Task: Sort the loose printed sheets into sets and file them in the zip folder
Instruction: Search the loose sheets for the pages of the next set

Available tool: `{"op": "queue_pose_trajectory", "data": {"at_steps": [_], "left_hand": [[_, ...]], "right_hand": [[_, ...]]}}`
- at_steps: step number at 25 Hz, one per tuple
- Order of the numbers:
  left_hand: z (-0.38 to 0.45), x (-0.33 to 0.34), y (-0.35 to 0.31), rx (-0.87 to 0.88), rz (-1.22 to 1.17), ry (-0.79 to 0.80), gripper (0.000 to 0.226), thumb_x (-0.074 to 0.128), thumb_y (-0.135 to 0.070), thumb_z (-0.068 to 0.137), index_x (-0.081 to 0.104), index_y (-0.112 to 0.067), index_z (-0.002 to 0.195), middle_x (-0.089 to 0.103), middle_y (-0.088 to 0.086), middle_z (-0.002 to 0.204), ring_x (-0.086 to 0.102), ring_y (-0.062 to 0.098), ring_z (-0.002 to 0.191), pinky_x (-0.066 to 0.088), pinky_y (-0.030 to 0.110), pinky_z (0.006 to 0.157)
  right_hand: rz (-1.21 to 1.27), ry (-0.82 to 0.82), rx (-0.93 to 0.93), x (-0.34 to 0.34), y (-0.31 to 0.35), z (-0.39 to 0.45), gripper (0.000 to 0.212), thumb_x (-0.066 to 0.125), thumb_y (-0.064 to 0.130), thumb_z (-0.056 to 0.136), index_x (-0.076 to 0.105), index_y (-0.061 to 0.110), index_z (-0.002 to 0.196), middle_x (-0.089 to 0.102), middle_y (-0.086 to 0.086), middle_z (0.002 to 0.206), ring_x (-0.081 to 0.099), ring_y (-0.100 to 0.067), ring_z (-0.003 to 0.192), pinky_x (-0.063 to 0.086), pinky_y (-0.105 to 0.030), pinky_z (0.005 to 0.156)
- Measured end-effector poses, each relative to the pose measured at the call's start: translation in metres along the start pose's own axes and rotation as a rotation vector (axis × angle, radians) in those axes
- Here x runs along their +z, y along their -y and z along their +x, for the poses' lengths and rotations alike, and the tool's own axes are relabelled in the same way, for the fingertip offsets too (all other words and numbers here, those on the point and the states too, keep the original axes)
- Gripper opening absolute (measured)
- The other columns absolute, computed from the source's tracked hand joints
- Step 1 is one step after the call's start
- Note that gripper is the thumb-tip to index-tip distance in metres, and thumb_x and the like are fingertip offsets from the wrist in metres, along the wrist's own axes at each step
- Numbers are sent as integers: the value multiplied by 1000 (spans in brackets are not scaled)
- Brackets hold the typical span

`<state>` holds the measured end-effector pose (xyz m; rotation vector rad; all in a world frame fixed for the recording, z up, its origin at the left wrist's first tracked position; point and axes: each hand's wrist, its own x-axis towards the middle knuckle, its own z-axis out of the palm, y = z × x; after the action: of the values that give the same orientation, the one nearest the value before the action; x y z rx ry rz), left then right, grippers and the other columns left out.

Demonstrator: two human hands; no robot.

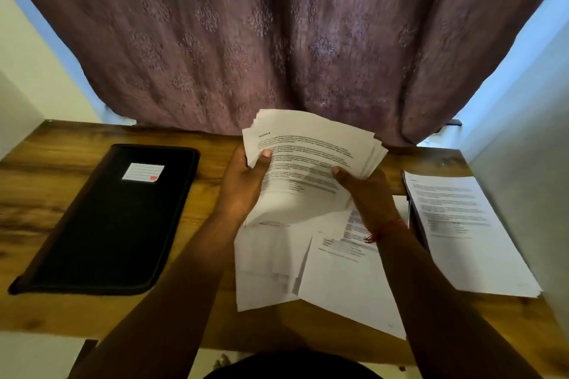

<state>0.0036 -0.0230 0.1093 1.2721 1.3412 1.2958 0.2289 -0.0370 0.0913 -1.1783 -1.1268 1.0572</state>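
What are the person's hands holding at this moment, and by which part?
Both hold one fanned stack of printed sheets: left hand grips its left edge, right hand its right edge, thumbs on top.

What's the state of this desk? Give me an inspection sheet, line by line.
Surface: wooden table, grain visible, set against a curtain.
Job's things: black zip folder lying flat and closed at the left, white label on its cover; fanned stack of printed sheets held above the table; loose sheets overlapping untidily beneath it; neater pile of sheets at the right edge.
Clutter: nothing seen.
Grippers: left hand grips the fanned stack's left side, thumb on top; right hand grips its right side; red thread on the right wrist.
Cables: nothing seen.
Surroundings: patterned mauve curtain behind the table, pale walls on both sides.
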Motion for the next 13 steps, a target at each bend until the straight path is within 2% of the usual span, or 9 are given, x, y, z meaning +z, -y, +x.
{"op": "queue_pose_trajectory", "data": {"at_steps": [5, 9, 13], "left_hand": [[-5, 9, -10, 50, 9, -94, 39, 58, -34, 97, 55, -20, 134, 66, -17, 111, 64, -8, 96, 52, 11, 72], [-4, 1, -15, 97, -9, -152, 45, 65, -20, 95, 50, -17, 137, 66, -12, 117, 64, 0, 107, 53, 14, 82], [-5, -12, -25, 215, 72, -116, 59, 67, -19, 92, 39, -37, 141, 57, -16, 121, 59, -7, 107, 53, 14, 84]], "right_hand": [[32, 40, 31, 3, 4, 5, 26, 73, 16, 85, 68, 27, 107, 73, 9, 106, 68, -11, 103, 57, -28, 85], [16, 27, -37, 6, 11, 13, 23, 72, 17, 86, 69, 28, 105, 74, 10, 103, 69, -9, 99, 57, -25, 81], [-97, 54, -83, 2, 15, 17, 26, 72, 22, 85, 68, 24, 110, 73, 6, 105, 69, -14, 100, 58, -33, 84]]}}
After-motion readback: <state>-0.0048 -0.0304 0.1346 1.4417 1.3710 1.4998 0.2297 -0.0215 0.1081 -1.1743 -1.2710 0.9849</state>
